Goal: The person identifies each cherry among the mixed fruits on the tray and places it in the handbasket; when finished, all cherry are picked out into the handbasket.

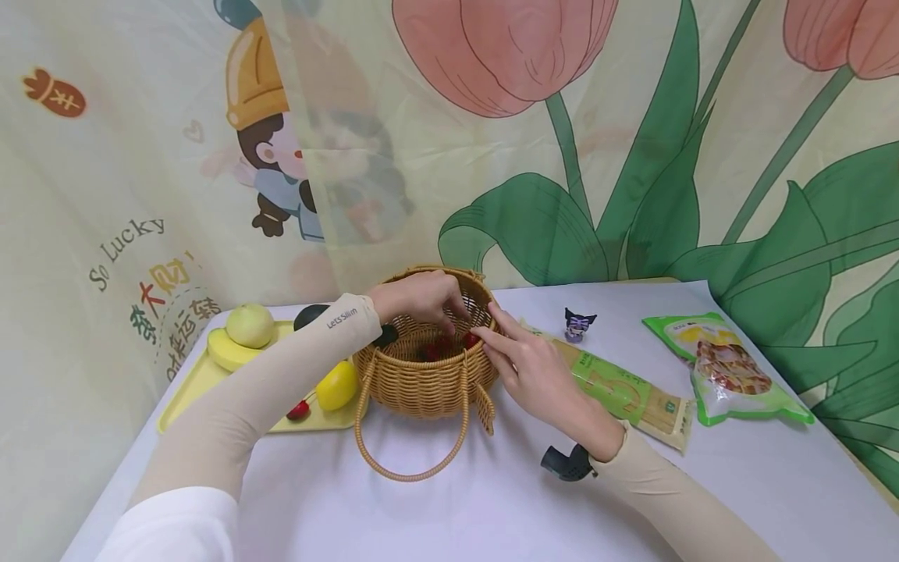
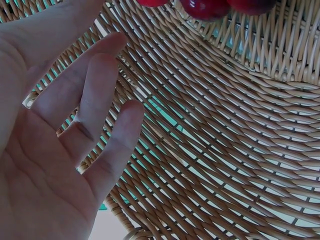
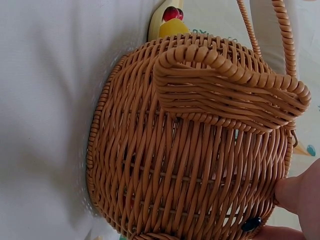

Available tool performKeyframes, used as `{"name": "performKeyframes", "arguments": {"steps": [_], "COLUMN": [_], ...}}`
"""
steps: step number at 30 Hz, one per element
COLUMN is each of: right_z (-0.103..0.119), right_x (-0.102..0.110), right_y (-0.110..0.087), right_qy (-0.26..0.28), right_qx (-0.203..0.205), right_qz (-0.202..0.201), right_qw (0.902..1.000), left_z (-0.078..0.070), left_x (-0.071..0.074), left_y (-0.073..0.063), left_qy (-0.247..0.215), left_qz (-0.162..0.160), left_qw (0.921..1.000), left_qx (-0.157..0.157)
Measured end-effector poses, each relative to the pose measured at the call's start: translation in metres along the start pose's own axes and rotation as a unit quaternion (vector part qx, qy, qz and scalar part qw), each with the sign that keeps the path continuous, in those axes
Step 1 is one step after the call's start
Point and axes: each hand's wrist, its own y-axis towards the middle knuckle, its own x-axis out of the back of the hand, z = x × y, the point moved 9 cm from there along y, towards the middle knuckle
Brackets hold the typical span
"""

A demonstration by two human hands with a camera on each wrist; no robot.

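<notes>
A white-covered desk [image 1: 421,515] fills the bottom of the frame. Right of centre, the right hand [image 1: 534,363] rests its fingers on the rim of the wicker basket [image 1: 421,386], mid-frame; whether it grips cannot be told. The left hand [image 1: 424,300] reaches inside, fingers loose, holding nothing, near red fruit [image 2: 205,7]. A yellow tray [image 1: 330,422] of fruit sits left; a long packet [image 1: 625,390], figurine [image 1: 577,326] and green-edged bag [image 1: 737,371] lie right. Behind hangs a tulip-printed curtain [image 1: 421,168].

Rough wicker basket [image 1: 421,386], glossy red fruit [image 2: 206,8]
</notes>
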Motion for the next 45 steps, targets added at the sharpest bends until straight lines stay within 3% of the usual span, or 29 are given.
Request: {"name": "performKeyframes", "arguments": {"steps": [13, 22, 34, 40, 45], "right_z": [0.0, 0.002, 0.001, 0.002, 0.001], "right_x": [0.0, 0.001, -0.003, -0.004, -0.002], "right_y": [0.0, 0.0, 0.0, -0.001, -0.001], "right_qy": [-0.002, -0.012, -0.011, -0.014, -0.015], "right_qx": [-0.008, 0.005, 0.0, 0.002, -0.005], "right_qz": [0.009, -0.006, 0.011, 0.011, 0.011], "right_qw": [0.9999, 0.9999, 0.9999, 0.9998, 0.9998], "left_z": [-0.001, -0.003, -0.002, -0.005, -0.01], "left_x": [0.001, 0.001, 0.008, 0.012, 0.025], "left_y": [0.0, 0.0, -0.005, -0.009, -0.012], "left_qy": [-0.004, 0.005, 0.022, 0.011, -0.009], "left_qz": [0.005, 0.005, -0.019, -0.025, -0.044], "left_qw": [1.0, 1.0, 0.9996, 0.9992, 0.9974], "left_qx": [0.002, -0.003, -0.002, -0.03, -0.057]}}
